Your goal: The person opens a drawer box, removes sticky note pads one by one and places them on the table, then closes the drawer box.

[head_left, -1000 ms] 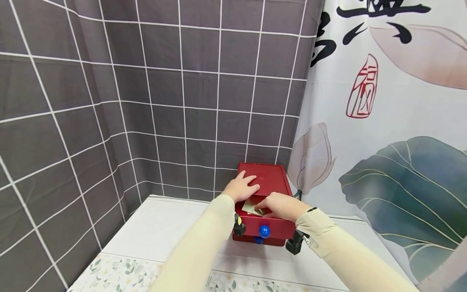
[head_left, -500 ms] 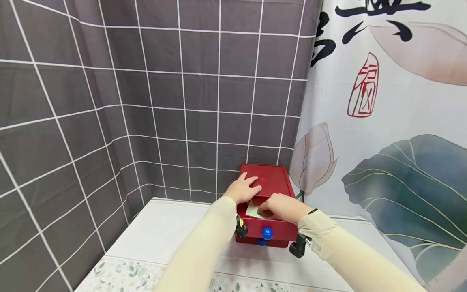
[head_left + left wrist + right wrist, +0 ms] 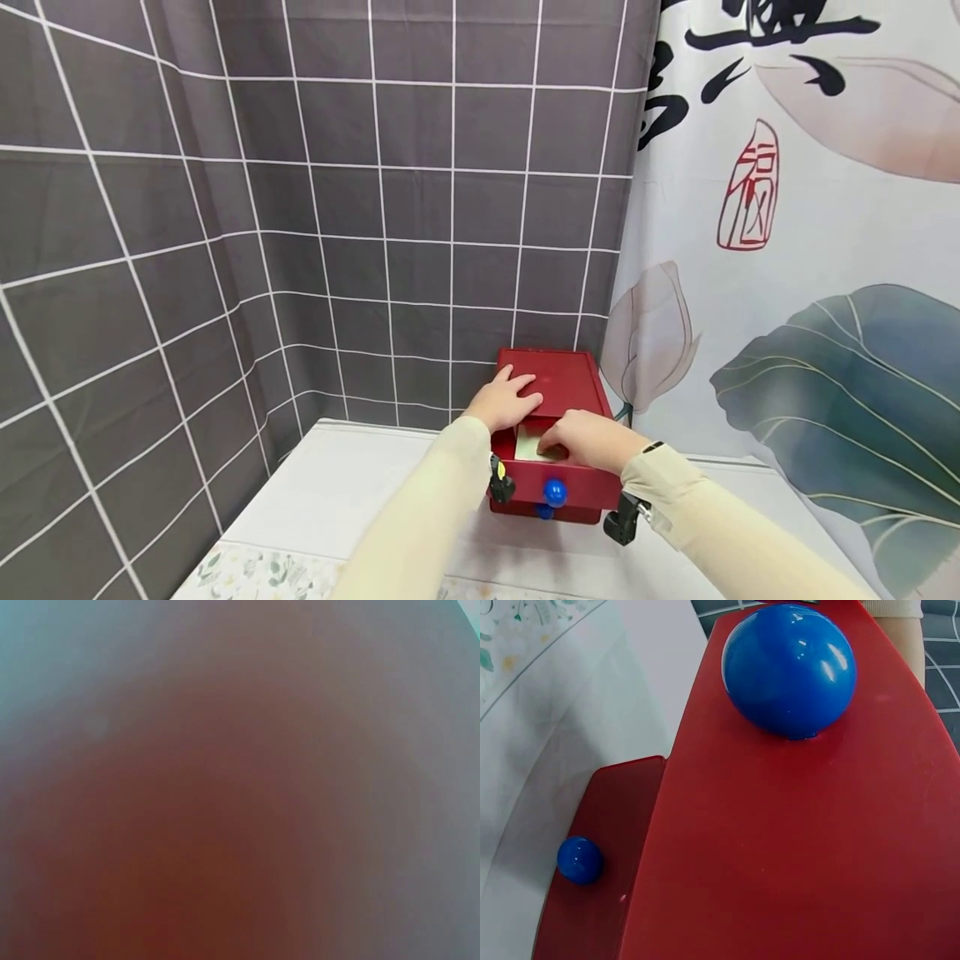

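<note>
A red two-drawer box [image 3: 564, 379] stands against the back of the table, its upper drawer [image 3: 525, 477] pulled out. My left hand [image 3: 502, 404] rests on the front left of the box's top with fingers spread. Bent downward, the fingers of my right hand [image 3: 596, 440] reach into the drawer, over a pale green sheet of paper [image 3: 527, 446]. The hand hides the sheet's right part, and I cannot tell whether it pinches it. A blue round knob [image 3: 791, 671] fills the top of the right wrist view; the lower drawer's knob [image 3: 580, 860] shows at left.
A white table surface [image 3: 360, 483] with a floral-patterned front strip [image 3: 258, 571] lies under the box. Dark grey checked cloth [image 3: 420, 200] hangs behind and at left, and a printed white curtain [image 3: 675, 208] at right. The left wrist view is a reddish blur.
The pale sheet, slanted in the drawer a second ago, lies straighter now, and the right fingers have moved slightly with it. The left hand stays on the box. The head view has tilted up slightly.
</note>
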A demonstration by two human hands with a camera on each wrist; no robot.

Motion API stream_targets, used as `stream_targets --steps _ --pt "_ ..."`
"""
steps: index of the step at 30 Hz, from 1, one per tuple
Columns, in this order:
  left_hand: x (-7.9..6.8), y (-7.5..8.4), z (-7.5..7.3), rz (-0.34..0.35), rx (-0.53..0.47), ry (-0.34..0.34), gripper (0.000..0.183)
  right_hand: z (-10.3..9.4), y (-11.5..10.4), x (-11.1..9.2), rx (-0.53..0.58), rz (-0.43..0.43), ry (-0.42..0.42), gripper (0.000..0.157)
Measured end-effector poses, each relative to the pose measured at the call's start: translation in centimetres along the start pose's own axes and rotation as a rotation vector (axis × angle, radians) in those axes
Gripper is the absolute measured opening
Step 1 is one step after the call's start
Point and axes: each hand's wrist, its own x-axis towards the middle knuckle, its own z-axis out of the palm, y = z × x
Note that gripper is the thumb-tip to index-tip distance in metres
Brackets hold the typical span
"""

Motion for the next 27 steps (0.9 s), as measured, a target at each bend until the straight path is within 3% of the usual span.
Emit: stream_targets --steps 9,18,27 --pt "0.0 0.16 0.34 0.017 0.013 0.016 0.053 0.23 0.17 -0.27 -0.02 -0.055 0.028 0.022" --pt "-0.38 0.23 0.07 0.009 -0.007 0.019 0.053 -0.07 0.19 -0.42 0.006 -0.027 0.028 0.021" --pt "-0.6 0.1 0.3 0.018 -0.005 0.031 0.053 -0.5 0.42 -0.88 -0.083 -0.047 0.128 0.023"
